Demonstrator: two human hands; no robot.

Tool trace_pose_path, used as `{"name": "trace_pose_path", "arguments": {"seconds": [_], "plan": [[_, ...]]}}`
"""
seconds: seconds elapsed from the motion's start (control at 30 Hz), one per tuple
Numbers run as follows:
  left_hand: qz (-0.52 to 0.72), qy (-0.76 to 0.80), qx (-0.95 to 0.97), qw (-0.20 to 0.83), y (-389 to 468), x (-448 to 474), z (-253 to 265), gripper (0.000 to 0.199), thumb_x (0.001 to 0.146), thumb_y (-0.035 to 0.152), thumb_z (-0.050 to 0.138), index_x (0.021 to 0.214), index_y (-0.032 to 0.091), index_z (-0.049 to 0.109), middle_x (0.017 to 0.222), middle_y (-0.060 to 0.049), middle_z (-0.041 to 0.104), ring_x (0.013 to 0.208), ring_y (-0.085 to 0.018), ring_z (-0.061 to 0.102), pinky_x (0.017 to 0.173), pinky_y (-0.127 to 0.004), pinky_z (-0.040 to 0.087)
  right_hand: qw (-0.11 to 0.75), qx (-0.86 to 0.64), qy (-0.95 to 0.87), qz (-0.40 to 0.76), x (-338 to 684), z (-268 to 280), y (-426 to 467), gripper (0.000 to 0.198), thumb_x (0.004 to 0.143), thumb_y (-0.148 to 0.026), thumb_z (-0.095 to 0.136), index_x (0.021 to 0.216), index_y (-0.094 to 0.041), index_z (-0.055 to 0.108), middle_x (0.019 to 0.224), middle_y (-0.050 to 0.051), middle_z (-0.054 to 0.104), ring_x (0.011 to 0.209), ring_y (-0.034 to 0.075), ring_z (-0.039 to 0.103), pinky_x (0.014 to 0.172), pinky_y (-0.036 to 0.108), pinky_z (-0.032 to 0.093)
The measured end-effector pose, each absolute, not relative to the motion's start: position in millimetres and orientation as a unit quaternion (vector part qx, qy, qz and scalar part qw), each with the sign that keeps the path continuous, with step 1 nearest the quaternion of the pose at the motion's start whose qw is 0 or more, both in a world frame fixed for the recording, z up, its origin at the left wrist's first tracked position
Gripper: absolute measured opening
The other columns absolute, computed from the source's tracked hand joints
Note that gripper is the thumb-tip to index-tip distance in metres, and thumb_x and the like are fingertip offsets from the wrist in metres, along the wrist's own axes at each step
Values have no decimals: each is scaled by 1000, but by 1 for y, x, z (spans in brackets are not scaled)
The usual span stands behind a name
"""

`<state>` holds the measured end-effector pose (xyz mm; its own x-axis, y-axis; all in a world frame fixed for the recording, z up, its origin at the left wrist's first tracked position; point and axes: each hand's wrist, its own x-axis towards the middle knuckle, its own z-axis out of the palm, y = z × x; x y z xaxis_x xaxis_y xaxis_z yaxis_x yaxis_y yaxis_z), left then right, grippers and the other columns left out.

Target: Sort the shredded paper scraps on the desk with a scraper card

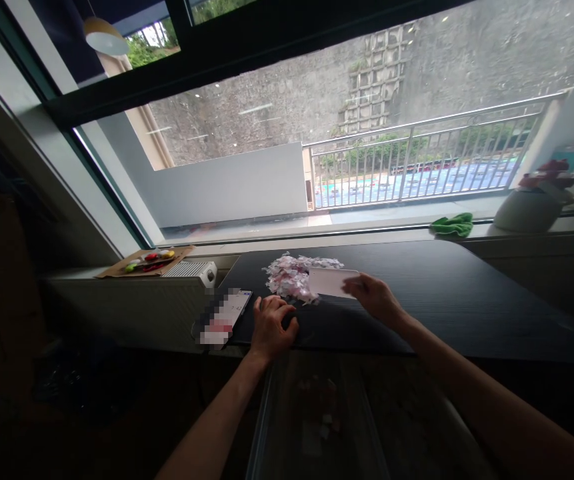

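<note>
A heap of small white and pinkish paper scraps lies on the dark table. My right hand grips the right end of a flat, pale rectangular card. The card's left end reaches the right part of the heap. My left hand rests on the table just in front of the scraps, its fingers curved and the thumb apart, with nothing seen in it. Left of that hand lies a phone with its screen lit and partly blurred.
Below the table edge is a clear-sided bin with a few pale bits inside. A radiator carries a brown board with colourful items. On the windowsill are a green cloth and a white rounded pot.
</note>
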<state>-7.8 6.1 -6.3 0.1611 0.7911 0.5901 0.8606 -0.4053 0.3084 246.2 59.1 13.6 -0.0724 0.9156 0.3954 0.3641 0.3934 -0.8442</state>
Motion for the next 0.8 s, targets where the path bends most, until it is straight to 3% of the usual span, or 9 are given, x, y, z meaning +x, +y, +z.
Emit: {"name": "trace_pose_path", "arguments": {"seconds": [0.33,0.6,0.8], "plan": [[-339,-555,-757,67,6,-8,-5,17,75,21,58,87,24,69,92,-4,66,110,-27,54,109,-55,26,462,-470,-709,253,248,27,42,13,77,-27,60,84,-19,67,77,5,74,73,22,69,71,36,54],[-339,-558,-755,56,6,-7,-4,17,74,21,58,87,23,69,93,-4,67,110,-27,54,109,-55,25,526,-503,-611,311,276,11,21,26,78,-37,61,94,-18,66,83,7,74,77,22,70,71,36,56],[-338,-554,-759,53,6,-8,-5,18,75,21,58,89,24,69,93,-4,66,110,-27,54,110,-56,23,542,-466,-634,294,252,10,45,25,82,-34,58,97,-17,66,86,8,74,80,22,70,73,37,56]]}}
